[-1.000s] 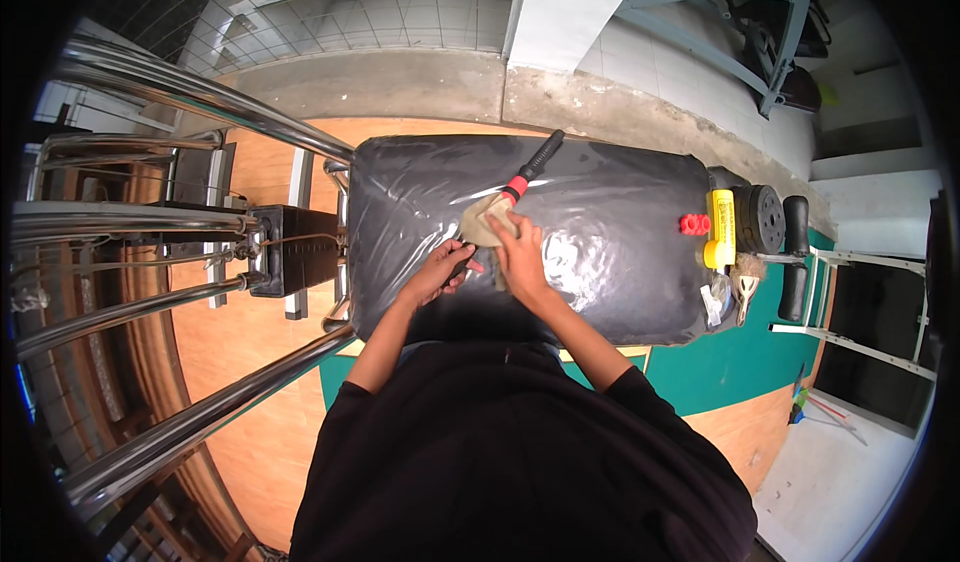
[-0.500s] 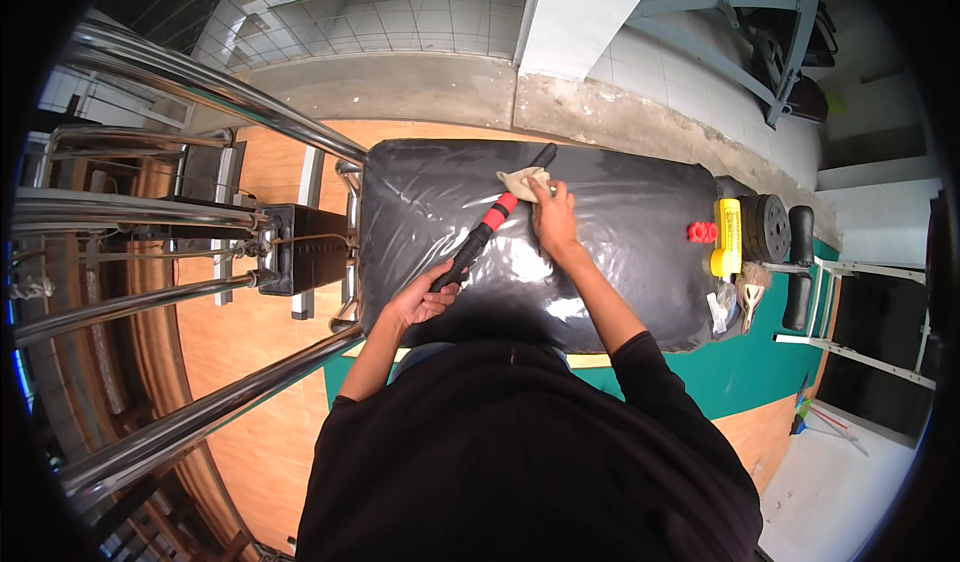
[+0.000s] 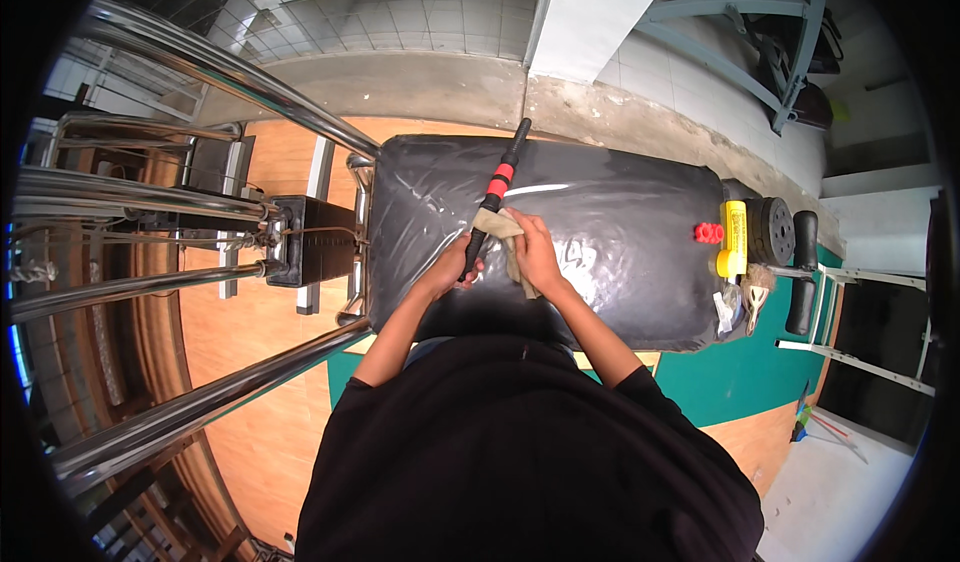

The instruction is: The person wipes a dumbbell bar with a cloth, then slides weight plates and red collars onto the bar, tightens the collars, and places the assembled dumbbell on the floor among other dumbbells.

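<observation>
In the head view, the left hand (image 3: 455,271) is wrapped round the near end of a black and red bar (image 3: 500,180), maybe to keep it still. The bar points away from that grip, over the black bench (image 3: 640,262). Just past it, the right hand (image 3: 538,252) holds a tan cloth (image 3: 497,224) against the bar, maybe so it hugs it. Half a second ago, the cloth was beyond the red part; now it is nearer the left hand.

On the yellow container (image 3: 735,234), at the right end of your black bench (image 3: 640,282), there is dark lettering. It is too small for you to read.
</observation>
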`<action>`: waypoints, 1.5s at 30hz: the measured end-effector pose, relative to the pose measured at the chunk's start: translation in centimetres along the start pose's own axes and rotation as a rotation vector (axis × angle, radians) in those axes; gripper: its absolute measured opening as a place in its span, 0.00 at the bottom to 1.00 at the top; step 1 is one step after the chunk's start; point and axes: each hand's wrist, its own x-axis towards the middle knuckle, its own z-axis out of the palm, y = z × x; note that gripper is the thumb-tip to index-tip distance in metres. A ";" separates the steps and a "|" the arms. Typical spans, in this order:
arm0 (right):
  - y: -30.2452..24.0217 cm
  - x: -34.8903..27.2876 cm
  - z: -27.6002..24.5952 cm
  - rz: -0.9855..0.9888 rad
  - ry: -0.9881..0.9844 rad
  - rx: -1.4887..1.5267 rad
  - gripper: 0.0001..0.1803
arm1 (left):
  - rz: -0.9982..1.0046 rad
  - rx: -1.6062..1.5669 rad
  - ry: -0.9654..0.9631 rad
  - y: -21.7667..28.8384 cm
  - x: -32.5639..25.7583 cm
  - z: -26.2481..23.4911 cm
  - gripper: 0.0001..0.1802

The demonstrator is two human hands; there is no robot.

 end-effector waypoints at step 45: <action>3.9 -4.6 -4.4 -0.084 -0.294 -0.989 0.20 | 0.153 0.202 0.022 -5.8 6.6 -0.7 0.31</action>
